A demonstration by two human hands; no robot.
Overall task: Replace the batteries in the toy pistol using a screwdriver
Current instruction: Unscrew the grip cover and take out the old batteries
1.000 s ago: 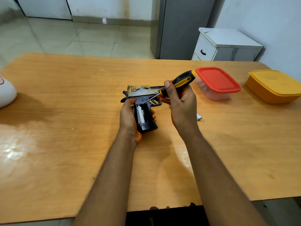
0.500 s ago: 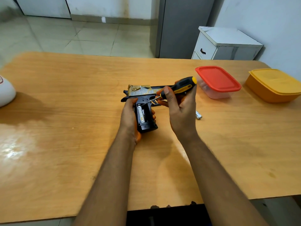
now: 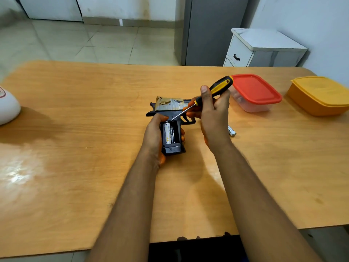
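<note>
A black and gold toy pistol (image 3: 171, 108) lies over the middle of the wooden table (image 3: 75, 129). My left hand (image 3: 154, 135) grips its handle from the left. The battery compartment is uncovered and holds a white battery (image 3: 167, 133). My right hand (image 3: 211, 114) holds a black and yellow screwdriver (image 3: 217, 89). Its metal tip touches the top end of the compartment. A loose battery (image 3: 232, 130) lies on the table just right of my right hand.
A clear box with a red lid (image 3: 255, 91) and an orange box with a yellow lid (image 3: 321, 95) stand at the right. A white object (image 3: 7, 108) sits at the left edge. A white cabinet (image 3: 262, 48) stands beyond the table.
The screwdriver has tilted and its tip has slid left and down to the top of the battery compartment. My left hand and the pistol have stayed in place.
</note>
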